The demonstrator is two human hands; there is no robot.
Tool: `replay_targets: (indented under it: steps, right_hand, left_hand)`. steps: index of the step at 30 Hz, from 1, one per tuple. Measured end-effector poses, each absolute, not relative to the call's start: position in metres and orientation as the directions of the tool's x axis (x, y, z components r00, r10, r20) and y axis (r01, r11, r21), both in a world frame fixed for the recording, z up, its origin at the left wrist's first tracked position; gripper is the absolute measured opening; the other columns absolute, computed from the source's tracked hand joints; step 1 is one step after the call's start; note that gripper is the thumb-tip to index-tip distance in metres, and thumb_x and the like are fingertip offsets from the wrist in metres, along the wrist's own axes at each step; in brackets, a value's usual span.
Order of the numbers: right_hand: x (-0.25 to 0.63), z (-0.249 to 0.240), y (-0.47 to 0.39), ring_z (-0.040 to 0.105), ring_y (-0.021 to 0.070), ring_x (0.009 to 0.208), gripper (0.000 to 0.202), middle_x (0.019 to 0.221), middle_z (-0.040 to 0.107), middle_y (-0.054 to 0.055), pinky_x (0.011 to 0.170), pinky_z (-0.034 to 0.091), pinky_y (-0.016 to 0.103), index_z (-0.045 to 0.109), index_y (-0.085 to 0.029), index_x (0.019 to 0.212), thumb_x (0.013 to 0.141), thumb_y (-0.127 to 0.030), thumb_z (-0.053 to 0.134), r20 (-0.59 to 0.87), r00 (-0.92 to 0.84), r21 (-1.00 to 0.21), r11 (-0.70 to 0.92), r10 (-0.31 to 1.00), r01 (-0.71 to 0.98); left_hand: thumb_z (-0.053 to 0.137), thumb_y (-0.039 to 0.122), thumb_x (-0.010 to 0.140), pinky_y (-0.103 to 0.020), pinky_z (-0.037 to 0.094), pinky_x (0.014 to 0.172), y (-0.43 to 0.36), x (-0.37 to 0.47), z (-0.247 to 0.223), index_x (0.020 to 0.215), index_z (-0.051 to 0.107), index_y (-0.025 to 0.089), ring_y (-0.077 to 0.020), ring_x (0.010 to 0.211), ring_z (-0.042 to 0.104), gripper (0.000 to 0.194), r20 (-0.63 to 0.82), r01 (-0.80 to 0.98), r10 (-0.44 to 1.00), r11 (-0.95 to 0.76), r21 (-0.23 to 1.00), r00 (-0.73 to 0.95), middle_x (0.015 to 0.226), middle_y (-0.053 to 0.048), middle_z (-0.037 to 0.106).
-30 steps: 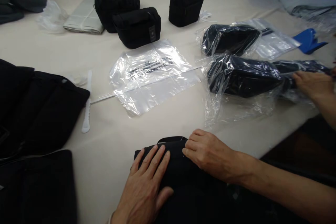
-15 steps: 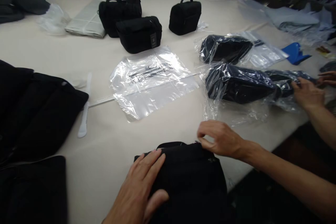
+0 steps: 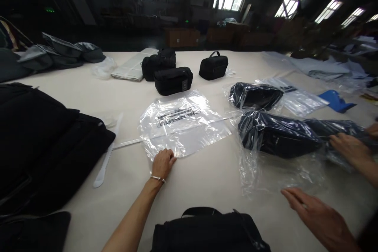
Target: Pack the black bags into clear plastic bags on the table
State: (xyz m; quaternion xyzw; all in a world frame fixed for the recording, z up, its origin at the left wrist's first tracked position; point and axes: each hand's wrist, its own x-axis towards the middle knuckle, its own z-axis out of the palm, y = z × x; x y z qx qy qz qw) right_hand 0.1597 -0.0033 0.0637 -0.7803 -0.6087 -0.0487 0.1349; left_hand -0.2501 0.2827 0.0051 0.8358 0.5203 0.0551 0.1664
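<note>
My left hand [image 3: 163, 164] reaches forward, a bracelet on its wrist, its fingers curled down onto the near edge of a clear plastic bag [image 3: 189, 138] with black print. That plastic bag lies flat on the table. To the right, my right hand [image 3: 317, 216] hovers over the table with its fingers stretched out, holding nothing that I can see. A black bag with a top handle [image 3: 206, 232] stands right in front of me between my arms, its lower part cut off by the frame. Neither hand touches it.
Plastic-wrapped dark bags [image 3: 280, 138] lie at right, where a co-worker's hand [image 3: 351, 149] rests on one. Several black bags [image 3: 174, 80] stand at the back. Large black pieces [image 3: 44, 145] are piled at left beside a white serrated strip [image 3: 103, 169]. A blue object [image 3: 336, 100] lies at far right.
My left hand has left the black bag and gone forward to the clear plastic bag. My right hand has let go of the black bag's top and moved right. The view has tilted up.
</note>
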Motion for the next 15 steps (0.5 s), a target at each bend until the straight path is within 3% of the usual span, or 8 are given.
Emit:
replay_targets:
  steps: [2, 5, 8, 10, 12, 15]
  right_hand:
    - [0.117, 0.082, 0.040, 0.069, 0.0248, 0.069, 0.038, 0.084, 0.075, 0.007, 0.066, 0.054, 0.038, 0.072, -0.025, 0.083, 0.094, -0.045, 0.042, 0.215, 0.142, -0.119, -0.118, 0.966, 0.986]
    - [0.051, 0.096, 0.110, 0.067, 0.0207, 0.077, 0.031, 0.082, 0.073, 0.008, 0.079, 0.052, 0.035, 0.069, -0.019, 0.081, 0.098, -0.034, 0.048, 0.274, -0.066, -0.214, 0.128, 0.960, 0.968]
    - [-0.006, 0.087, 0.174, 0.059, 0.0230, 0.115, 0.027, 0.121, 0.067, 0.012, 0.102, 0.044, 0.040, 0.063, -0.016, 0.118, 0.098, -0.020, 0.047, 0.310, -0.240, -0.239, 0.320, 0.920, 0.917]
    - [-0.036, 0.074, 0.211, 0.043, 0.0268, 0.135, 0.044, 0.143, 0.051, 0.016, 0.113, 0.034, 0.045, 0.050, -0.011, 0.136, 0.093, -0.017, 0.053, 0.202, -0.284, -0.194, 0.323, 0.937, 0.926]
    - [-0.057, 0.063, 0.239, 0.045, 0.0275, 0.133, 0.041, 0.140, 0.054, 0.019, 0.112, 0.034, 0.043, 0.054, -0.010, 0.131, 0.091, -0.011, 0.053, 0.028, -0.282, -0.153, 0.283, 0.959, 0.947]
    - [-0.069, 0.054, 0.266, 0.066, 0.0246, 0.099, 0.026, 0.101, 0.072, 0.015, 0.091, 0.046, 0.036, 0.068, -0.012, 0.098, 0.089, -0.003, 0.046, -0.125, -0.245, -0.131, 0.229, 0.961, 0.964]
  left_hand:
    - [0.046, 0.028, 0.095, -0.030, 0.044, 0.078, 0.292, -0.255, 0.007, 0.085, 0.059, 0.020, -0.0196, 0.087, 0.060, 0.018, -0.102, 0.851, 0.879, -0.413, 0.325, 0.465, 0.089, -0.004, 0.064]
    - [0.038, 0.028, 0.099, -0.029, 0.043, 0.074, 0.299, -0.265, 0.018, 0.088, 0.058, 0.020, -0.0190, 0.087, 0.060, 0.024, -0.107, 0.857, 0.875, -0.426, 0.288, 0.471, 0.091, -0.004, 0.065]
    - [0.035, 0.024, 0.099, -0.030, 0.043, 0.073, 0.299, -0.274, 0.035, 0.091, 0.058, 0.019, -0.0203, 0.086, 0.060, 0.024, -0.075, 0.857, 0.873, -0.453, 0.245, 0.483, 0.092, -0.007, 0.065]
    - [0.035, 0.021, 0.098, -0.030, 0.043, 0.074, 0.298, -0.278, 0.046, 0.092, 0.057, 0.019, -0.0197, 0.085, 0.059, 0.023, -0.039, 0.847, 0.867, -0.475, 0.238, 0.497, 0.092, -0.006, 0.064]
    - [0.036, 0.018, 0.097, -0.029, 0.043, 0.075, 0.298, -0.283, 0.054, 0.090, 0.055, 0.020, -0.0183, 0.085, 0.059, 0.021, -0.002, 0.838, 0.864, -0.488, 0.246, 0.503, 0.091, -0.005, 0.062]
    - [0.040, 0.016, 0.095, -0.029, 0.044, 0.078, 0.302, -0.289, 0.063, 0.090, 0.054, 0.020, -0.0180, 0.085, 0.059, 0.016, 0.032, 0.834, 0.867, -0.489, 0.256, 0.498, 0.090, -0.004, 0.062]
